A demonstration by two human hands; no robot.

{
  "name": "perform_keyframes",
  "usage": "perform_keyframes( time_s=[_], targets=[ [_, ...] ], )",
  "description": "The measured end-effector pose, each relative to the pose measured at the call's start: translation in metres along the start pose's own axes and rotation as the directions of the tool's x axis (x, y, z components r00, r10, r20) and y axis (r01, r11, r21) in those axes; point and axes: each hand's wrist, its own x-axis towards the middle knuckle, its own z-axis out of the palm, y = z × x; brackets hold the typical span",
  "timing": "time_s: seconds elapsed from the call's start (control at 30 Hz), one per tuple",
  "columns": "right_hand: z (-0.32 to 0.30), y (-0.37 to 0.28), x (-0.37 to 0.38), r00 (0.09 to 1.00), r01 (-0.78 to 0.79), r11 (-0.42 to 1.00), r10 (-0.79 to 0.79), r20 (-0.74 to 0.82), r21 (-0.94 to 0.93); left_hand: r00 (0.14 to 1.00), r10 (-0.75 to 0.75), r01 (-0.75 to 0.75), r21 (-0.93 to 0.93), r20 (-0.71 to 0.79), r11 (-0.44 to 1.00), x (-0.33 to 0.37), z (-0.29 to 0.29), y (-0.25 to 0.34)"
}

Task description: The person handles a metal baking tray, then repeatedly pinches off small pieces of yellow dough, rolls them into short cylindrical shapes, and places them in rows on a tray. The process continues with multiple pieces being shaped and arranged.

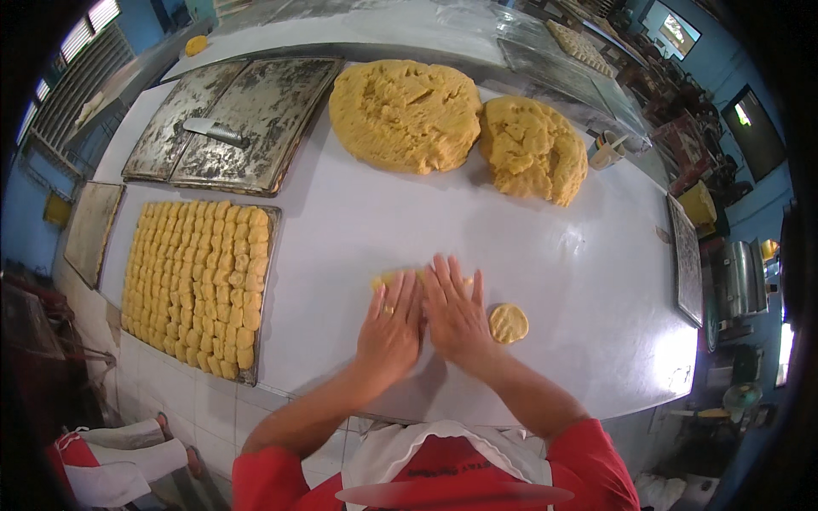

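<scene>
Head view: dough roll under flat left hand and right hand (no grip).

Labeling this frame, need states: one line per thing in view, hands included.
left hand: flat, palm down on the dough strip
right hand: flat, palm down on the dough strip
dough strip: on the table, mostly hidden under both hands
small dough disc: flattened, loose beside the right hand
near tray: full of cut pieces
two far trays: bare of dough, scraper on them
two dough mounds: uncut, touching
</scene>
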Motion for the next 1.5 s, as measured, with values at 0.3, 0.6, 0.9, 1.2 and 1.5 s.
perform_keyframes(
  time_s=[0.3, 0.6, 0.9, 1.2, 1.5],
  targets=[
    [-0.015, 0.067, 0.109, 0.998, -0.063, 0.996, 0.061, -0.028, -0.061, 0.996, -0.091, 0.085, 0.231, 0.012, 0.969, 0.118, 0.003, -0.081],
    [-0.019, 0.036, -0.017, 0.994, -0.051, 0.935, 0.015, 0.106, 0.351, 0.987, -0.135, 0.141, -0.062, 0.088, 0.988, -0.021, -0.011, -0.007],
    [0.003, 0.050, 0.125, 0.952, -0.211, 0.973, 0.182, -0.248, -0.096, 0.947, -0.214, 0.285, 0.320, -0.239, 0.904, 0.106, 0.005, -0.082],
    [-0.045, 0.058, -0.008, 0.999, 0.041, 0.990, -0.041, -0.007, 0.134, 0.983, -0.184, 0.185, 0.035, -0.028, 0.982, -0.010, -0.029, -0.034],
    [-0.064, 0.042, -0.053, 0.934, -0.356, 0.696, 0.277, 0.224, 0.624, 0.990, -0.125, 0.115, 0.134, 0.066, 0.984, -0.030, -0.060, -0.005]
  ],
)
